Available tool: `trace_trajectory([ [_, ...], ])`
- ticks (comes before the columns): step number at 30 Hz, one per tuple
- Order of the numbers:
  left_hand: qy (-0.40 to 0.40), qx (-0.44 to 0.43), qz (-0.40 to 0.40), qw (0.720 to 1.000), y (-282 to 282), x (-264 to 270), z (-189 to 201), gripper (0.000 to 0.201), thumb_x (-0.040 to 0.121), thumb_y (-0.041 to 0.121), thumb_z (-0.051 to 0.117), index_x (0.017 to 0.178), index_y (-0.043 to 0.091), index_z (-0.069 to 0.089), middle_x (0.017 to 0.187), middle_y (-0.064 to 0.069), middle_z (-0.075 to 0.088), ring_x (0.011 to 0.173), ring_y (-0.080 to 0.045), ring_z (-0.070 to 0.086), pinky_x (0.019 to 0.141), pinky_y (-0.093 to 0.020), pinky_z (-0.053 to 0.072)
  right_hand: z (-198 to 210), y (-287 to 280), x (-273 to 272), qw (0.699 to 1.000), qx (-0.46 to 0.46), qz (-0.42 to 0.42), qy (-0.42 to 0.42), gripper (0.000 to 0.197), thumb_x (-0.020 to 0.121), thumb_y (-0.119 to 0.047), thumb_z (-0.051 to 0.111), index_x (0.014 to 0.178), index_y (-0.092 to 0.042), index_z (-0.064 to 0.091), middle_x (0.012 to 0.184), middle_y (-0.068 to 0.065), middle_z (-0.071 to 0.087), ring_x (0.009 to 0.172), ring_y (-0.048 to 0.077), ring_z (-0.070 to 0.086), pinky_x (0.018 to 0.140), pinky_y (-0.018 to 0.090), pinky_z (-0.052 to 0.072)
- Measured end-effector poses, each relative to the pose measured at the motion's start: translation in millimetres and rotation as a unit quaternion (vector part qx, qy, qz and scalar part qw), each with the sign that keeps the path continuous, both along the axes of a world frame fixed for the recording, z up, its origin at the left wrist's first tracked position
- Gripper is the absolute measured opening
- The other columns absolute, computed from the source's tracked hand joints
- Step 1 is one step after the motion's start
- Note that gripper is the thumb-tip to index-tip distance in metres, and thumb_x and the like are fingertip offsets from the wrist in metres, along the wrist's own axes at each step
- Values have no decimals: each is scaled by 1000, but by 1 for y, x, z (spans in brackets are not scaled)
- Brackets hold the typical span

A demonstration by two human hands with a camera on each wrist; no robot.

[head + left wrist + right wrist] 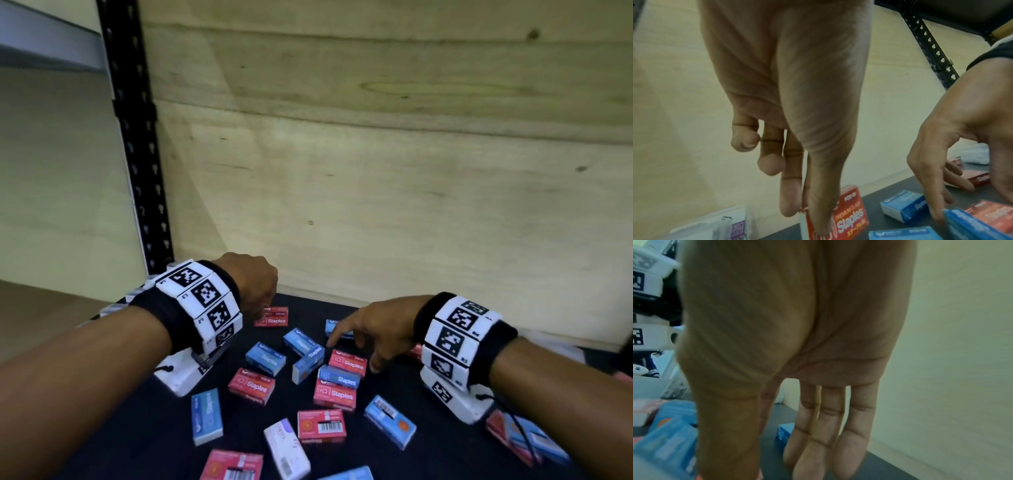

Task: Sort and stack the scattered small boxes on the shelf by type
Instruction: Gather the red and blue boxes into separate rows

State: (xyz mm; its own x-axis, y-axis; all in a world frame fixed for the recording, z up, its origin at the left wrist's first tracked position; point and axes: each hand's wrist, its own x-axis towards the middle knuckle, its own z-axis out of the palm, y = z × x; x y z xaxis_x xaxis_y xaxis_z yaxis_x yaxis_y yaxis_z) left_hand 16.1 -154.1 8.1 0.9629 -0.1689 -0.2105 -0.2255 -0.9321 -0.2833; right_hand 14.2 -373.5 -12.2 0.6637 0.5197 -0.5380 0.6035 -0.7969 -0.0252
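Observation:
Several small red and blue staples boxes lie scattered on a dark shelf. My left hand reaches down at the back left. Its thumb and forefinger pinch the end of a red staples box. My right hand hovers over the middle boxes with straight fingers and holds nothing. Its forefinger points down beside a blue box at the back. Under that hand lie a red box and a blue box.
A pale wooden back panel closes the shelf behind. A black perforated upright stands at the left. A white box lies among the front boxes. More red and blue boxes sit under my right forearm.

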Motion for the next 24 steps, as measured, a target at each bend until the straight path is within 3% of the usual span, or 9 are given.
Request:
trace_trajectory([
  [6,5,-2,-10,1000,1,-8,3,24,85,37,71,107,27,70,107,6,67,95,-17,62,73,-30,49,-4,0,-4,1000,0,-21,-23,65,84,-26,77,141,-31,44,116,0,59,94,15,51,81,29,39],
  [11,7,-7,-15,1000,-1,-3,3,23,87,36,69,107,26,70,107,6,67,94,-17,62,72,-30,49,0,-10,-2,996,3,-56,-69,63,75,-42,82,125,-25,48,101,-5,64,88,16,59,77,32,49],
  [14,3,-6,-14,1000,-3,6,1,23,86,36,70,107,25,70,107,6,67,95,-17,64,77,-32,53,7,-15,7,993,26,-69,-98,61,71,-39,85,117,-25,47,97,-4,67,88,18,64,82,40,56],
  [19,5,0,-5,1000,-11,23,-8,24,87,31,69,109,22,69,110,2,66,97,-20,64,79,-32,52,20,-6,29,984,50,-61,-161,64,74,-29,83,121,-20,41,91,-1,60,77,20,60,69,36,53],
  [24,5,-7,3,1000,-16,43,-16,24,87,24,68,111,20,69,112,0,66,98,-22,64,78,-31,50,18,17,54,983,15,-24,-179,65,77,-27,82,124,-19,39,98,4,57,86,23,59,70,35,50],
])
